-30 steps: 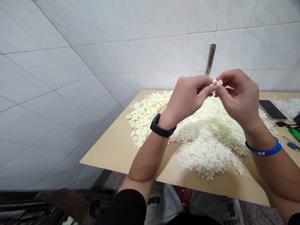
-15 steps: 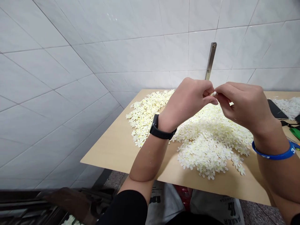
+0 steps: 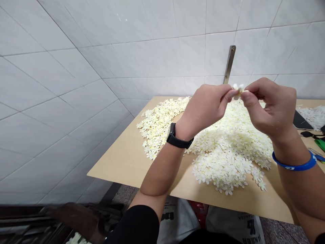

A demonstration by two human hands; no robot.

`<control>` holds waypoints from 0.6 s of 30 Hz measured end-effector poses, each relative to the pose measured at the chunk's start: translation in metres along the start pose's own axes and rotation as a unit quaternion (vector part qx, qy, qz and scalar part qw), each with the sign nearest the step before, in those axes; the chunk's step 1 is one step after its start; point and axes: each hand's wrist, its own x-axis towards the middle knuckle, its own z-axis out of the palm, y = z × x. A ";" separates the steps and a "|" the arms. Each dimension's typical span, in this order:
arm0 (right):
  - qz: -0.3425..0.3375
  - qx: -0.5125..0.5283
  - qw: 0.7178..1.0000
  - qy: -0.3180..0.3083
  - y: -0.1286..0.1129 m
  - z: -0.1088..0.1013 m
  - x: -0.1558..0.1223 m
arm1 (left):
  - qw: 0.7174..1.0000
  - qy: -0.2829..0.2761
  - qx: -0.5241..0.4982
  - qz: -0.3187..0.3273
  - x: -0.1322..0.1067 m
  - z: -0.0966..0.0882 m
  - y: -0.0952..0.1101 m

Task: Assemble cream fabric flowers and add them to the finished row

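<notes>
Between my fingertips, above the far part of the table, is a small white artificial flower (image 3: 238,89) with its petals spread. My left hand (image 3: 209,103) pinches it from the left, thumb against the forefinger. From the other side my right hand (image 3: 270,105) grips its edge between thumb and bent forefinger. Below both hands a large heap of white and pale yellow flower heads (image 3: 225,169) covers the middle of the table. Another heap of yellower flowers (image 3: 157,125) lies to the left, partly behind my left forearm.
The light wooden table (image 3: 122,159) stands against a tiled wall (image 3: 162,57) with a metal bar (image 3: 230,64) fixed to it. At right lie a black flat object (image 3: 302,121), a pile of small white pieces (image 3: 315,115) and a green item (image 3: 320,144).
The flower's petals now show spread open, where only a small white bit showed before. My right hand has turned and risen slightly; my left hand has shifted a little right.
</notes>
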 end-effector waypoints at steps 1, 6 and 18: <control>0.016 0.022 1.000 0.003 0.000 0.001 0.000 | 1.000 0.008 0.000 -0.002 0.000 0.003 0.002; 0.084 0.167 0.982 -0.010 0.005 0.009 -0.001 | 0.994 0.058 -0.092 -0.031 0.001 0.017 0.006; 0.131 0.214 0.968 -0.023 0.009 0.021 -0.004 | 0.979 0.081 -0.172 -0.078 0.003 0.033 -0.009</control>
